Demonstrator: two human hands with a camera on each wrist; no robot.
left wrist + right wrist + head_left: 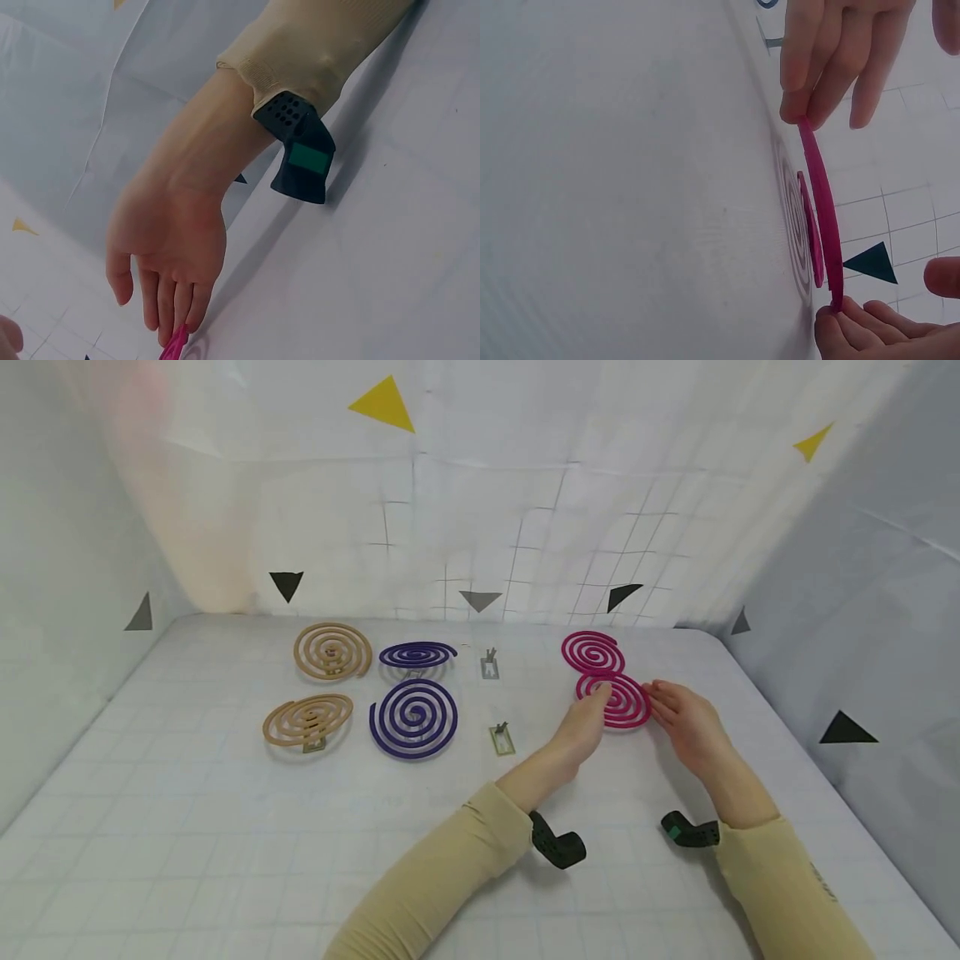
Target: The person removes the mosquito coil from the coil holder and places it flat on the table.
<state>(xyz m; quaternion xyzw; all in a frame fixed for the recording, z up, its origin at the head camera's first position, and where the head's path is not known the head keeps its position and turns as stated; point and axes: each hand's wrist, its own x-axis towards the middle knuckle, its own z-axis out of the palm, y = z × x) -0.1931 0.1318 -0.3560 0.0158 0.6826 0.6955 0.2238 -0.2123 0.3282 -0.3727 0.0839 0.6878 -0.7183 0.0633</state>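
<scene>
A pink mosquito coil (628, 703) is held flat between my two hands, above the table. At its left edge, the fingertips of my left hand (581, 727) touch the rim, fingers fairly straight, thumb apart. My right hand (690, 727) presses the opposite edge with straight fingertips. The right wrist view shows this coil (825, 202) edge-on, left fingers (840, 60) above and right fingers (862, 330) below. The left wrist view shows my right palm (172, 232) and the coil's end (174, 346) at the fingertips. Just behind lies a second pink coil (592, 652).
Left of my hands stand two purple coils (414, 720) and two tan coils (332, 652), some visibly on small metal stands. Two bare stands, one silver (490, 667) and one yellowish (502, 740), sit between the purple and pink coils. White sheeted walls (480, 527) enclose the table.
</scene>
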